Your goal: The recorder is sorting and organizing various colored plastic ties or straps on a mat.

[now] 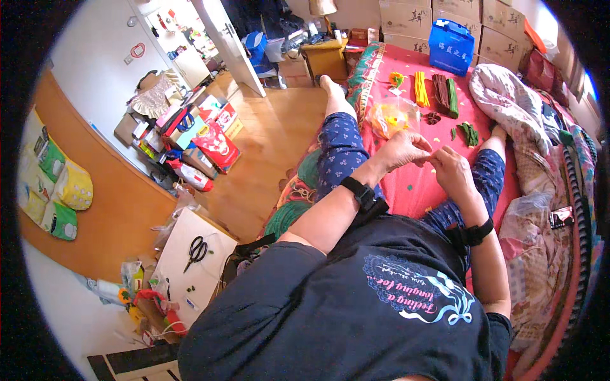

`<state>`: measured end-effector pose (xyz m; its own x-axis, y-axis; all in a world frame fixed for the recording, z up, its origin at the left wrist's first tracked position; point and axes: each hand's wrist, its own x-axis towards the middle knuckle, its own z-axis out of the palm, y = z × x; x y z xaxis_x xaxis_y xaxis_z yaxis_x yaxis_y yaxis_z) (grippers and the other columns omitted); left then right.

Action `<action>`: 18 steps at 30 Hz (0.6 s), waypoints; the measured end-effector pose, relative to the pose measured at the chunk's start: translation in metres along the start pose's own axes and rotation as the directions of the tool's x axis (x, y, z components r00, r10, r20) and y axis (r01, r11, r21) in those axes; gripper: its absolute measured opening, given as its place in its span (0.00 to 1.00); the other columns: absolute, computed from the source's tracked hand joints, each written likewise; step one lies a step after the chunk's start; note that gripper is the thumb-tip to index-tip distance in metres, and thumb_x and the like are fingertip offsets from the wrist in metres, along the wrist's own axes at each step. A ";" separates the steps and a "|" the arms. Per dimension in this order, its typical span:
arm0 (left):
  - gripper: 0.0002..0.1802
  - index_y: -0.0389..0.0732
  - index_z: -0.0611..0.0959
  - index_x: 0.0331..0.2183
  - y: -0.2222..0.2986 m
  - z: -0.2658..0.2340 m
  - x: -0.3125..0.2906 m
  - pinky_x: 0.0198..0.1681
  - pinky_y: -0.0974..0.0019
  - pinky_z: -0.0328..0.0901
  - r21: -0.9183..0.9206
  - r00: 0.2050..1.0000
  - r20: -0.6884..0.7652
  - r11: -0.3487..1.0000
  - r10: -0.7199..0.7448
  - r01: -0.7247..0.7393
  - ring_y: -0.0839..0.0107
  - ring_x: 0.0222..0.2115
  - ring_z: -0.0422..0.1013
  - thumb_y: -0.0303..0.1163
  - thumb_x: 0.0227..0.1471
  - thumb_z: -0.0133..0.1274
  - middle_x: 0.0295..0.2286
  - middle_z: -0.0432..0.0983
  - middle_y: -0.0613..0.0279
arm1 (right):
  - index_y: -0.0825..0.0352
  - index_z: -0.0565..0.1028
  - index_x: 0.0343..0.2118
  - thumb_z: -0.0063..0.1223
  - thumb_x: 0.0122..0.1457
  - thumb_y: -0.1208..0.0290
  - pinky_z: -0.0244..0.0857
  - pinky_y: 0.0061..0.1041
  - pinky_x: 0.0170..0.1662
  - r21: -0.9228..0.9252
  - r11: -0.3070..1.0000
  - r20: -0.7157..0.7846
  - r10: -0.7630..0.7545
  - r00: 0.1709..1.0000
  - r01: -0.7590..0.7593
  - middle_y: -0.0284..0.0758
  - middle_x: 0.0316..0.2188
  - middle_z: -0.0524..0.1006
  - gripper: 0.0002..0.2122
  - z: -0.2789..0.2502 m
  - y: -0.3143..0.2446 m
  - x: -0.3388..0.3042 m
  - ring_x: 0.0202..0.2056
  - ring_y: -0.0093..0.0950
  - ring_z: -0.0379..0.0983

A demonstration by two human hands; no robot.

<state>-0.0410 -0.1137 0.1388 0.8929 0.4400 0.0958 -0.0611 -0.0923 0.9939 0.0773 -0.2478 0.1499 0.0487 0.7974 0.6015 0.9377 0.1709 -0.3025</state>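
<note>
My left hand (404,151) and my right hand (454,175) meet above the red bedspread (408,202), between my spread legs. The fingertips of both are pinched together, and whatever is between them is too small to make out. Just beyond the left hand lies a clear plastic bag (389,118) with yellow and orange pieces inside. Further off are a yellow-orange fuzzy flower (397,79) and bundles of fuzzy stems: yellow (421,89), brown (440,91) and green (452,99). Small brown pieces (433,118) and green leaf-like pieces (469,134) rest nearer the right hand.
Black-handled scissors (197,249) lie on a small white table (184,274) at my left. A blue bag (451,48) stands at the bed's far end, before stacked cardboard boxes (406,20). Rumpled quilts (508,105) line the right side. Boxes and bags (216,145) crowd the floor at left.
</note>
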 end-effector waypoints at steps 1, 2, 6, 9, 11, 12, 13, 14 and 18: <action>0.10 0.34 0.78 0.33 0.002 0.000 0.000 0.27 0.74 0.67 0.001 1.000 0.000 1.000 -0.001 0.001 0.76 0.24 0.71 0.27 0.44 0.55 0.26 0.75 0.62 | 0.67 0.71 0.23 0.47 0.48 0.76 0.64 0.34 0.29 0.001 1.000 0.000 0.001 1.000 -0.001 0.41 0.21 0.68 0.01 -0.001 0.000 0.001 0.26 0.41 0.68; 0.10 0.35 0.78 0.32 0.003 -0.001 -0.001 0.27 0.74 0.66 0.026 1.000 0.021 1.000 0.006 -0.007 0.76 0.23 0.70 0.27 0.44 0.55 0.26 0.75 0.62 | 0.67 0.71 0.24 0.46 0.48 0.78 0.64 0.34 0.29 -0.002 0.999 0.025 -0.051 0.998 0.051 0.41 0.21 0.69 0.02 -0.003 0.000 0.002 0.26 0.40 0.69; 0.11 0.36 0.78 0.32 0.019 -0.006 -0.009 0.27 0.76 0.65 0.094 0.990 0.131 0.995 -0.056 0.044 0.78 0.23 0.70 0.28 0.42 0.57 0.25 0.75 0.63 | 0.67 0.73 0.25 0.45 0.48 0.80 0.64 0.31 0.29 0.187 0.978 0.162 -0.122 0.979 0.091 0.41 0.21 0.69 0.04 -0.021 -0.006 0.009 0.25 0.38 0.69; 0.13 0.36 0.77 0.33 0.023 -0.009 -0.012 0.27 0.76 0.64 -0.032 0.982 0.183 0.998 -0.039 0.046 0.78 0.23 0.69 0.29 0.41 0.57 0.26 0.74 0.64 | 0.68 0.73 0.26 0.46 0.49 0.80 0.63 0.26 0.26 0.307 0.949 0.083 -0.100 0.992 0.070 0.38 0.19 0.70 0.03 -0.025 -0.004 0.011 0.23 0.31 0.69; 0.13 0.36 0.76 0.33 0.025 -0.009 -0.012 0.27 0.77 0.64 -0.109 0.973 0.226 0.992 -0.037 0.063 0.78 0.23 0.68 0.29 0.42 0.57 0.26 0.74 0.64 | 0.69 0.72 0.26 0.47 0.49 0.80 0.63 0.23 0.25 0.426 0.904 0.095 0.001 0.995 -0.041 0.35 0.19 0.70 0.02 -0.021 -0.003 0.009 0.22 0.27 0.68; 0.13 0.36 0.76 0.33 0.027 -0.009 -0.012 0.27 0.77 0.63 -0.185 0.963 0.269 0.979 -0.031 0.083 0.78 0.23 0.68 0.29 0.43 0.56 0.26 0.73 0.65 | 0.69 0.72 0.26 0.47 0.50 0.79 0.62 0.20 0.24 0.536 0.832 0.120 0.098 0.988 -0.147 0.33 0.19 0.70 0.02 -0.018 -0.002 0.008 0.21 0.22 0.68; 0.13 0.36 0.76 0.33 0.027 -0.008 -0.013 0.27 0.77 0.63 -0.183 0.963 0.269 0.980 -0.031 0.083 0.78 0.23 0.68 0.29 0.43 0.56 0.26 0.73 0.65 | 0.69 0.72 0.26 0.47 0.50 0.79 0.62 0.20 0.24 0.536 0.831 0.118 0.098 0.988 -0.146 0.33 0.19 0.70 0.02 -0.016 -0.002 0.007 0.21 0.22 0.68; 0.12 0.36 0.76 0.33 0.027 -0.005 -0.015 0.27 0.77 0.63 -0.268 0.962 0.272 0.958 -0.030 0.106 0.78 0.23 0.68 0.29 0.43 0.55 0.26 0.73 0.65 | 0.69 0.71 0.26 0.47 0.51 0.80 0.62 0.19 0.24 0.643 0.745 0.100 0.148 0.984 -0.178 0.32 0.19 0.70 0.01 -0.013 -0.002 0.006 0.21 0.20 0.67; 0.10 0.37 0.76 0.33 0.018 0.001 -0.013 0.27 0.78 0.63 -0.529 0.955 0.296 0.828 -0.025 0.186 0.79 0.23 0.67 0.30 0.45 0.54 0.26 0.73 0.66 | 0.69 0.70 0.28 0.46 0.51 0.81 0.61 0.17 0.24 0.744 0.657 0.021 0.156 0.988 -0.120 0.31 0.20 0.71 0.02 -0.004 0.005 0.007 0.21 0.19 0.66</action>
<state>-0.0533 -0.1215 0.1551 0.9861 0.1584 0.0497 -0.1206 0.4776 0.8703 0.0837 -0.2441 0.1558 0.1871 0.8263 0.5312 0.3541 0.4476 -0.8211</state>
